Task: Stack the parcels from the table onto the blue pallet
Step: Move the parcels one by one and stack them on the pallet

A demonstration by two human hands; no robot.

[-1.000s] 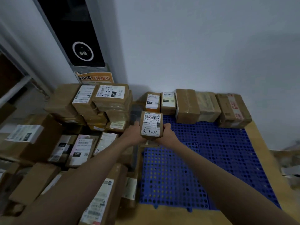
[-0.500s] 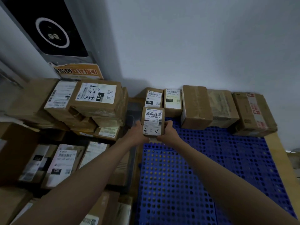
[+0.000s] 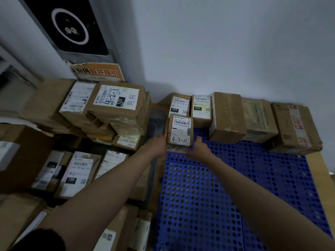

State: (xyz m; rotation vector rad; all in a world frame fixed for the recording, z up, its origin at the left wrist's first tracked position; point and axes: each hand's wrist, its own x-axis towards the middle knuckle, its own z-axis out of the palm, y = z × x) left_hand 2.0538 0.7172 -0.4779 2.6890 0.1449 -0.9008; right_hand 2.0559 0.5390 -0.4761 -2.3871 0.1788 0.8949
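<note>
You grasp the small parcel marked 4-3-11 (image 3: 179, 130) between both hands, left hand (image 3: 157, 146) and right hand (image 3: 199, 148) on its sides, its long axis pointing away toward the back row (image 3: 226, 116) on the blue pallet (image 3: 208, 192), just ahead.

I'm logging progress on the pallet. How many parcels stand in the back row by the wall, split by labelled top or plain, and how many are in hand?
Labelled top, back row: 2
Plain brown, back row: 3
In hand: 1
Total: 6
</note>
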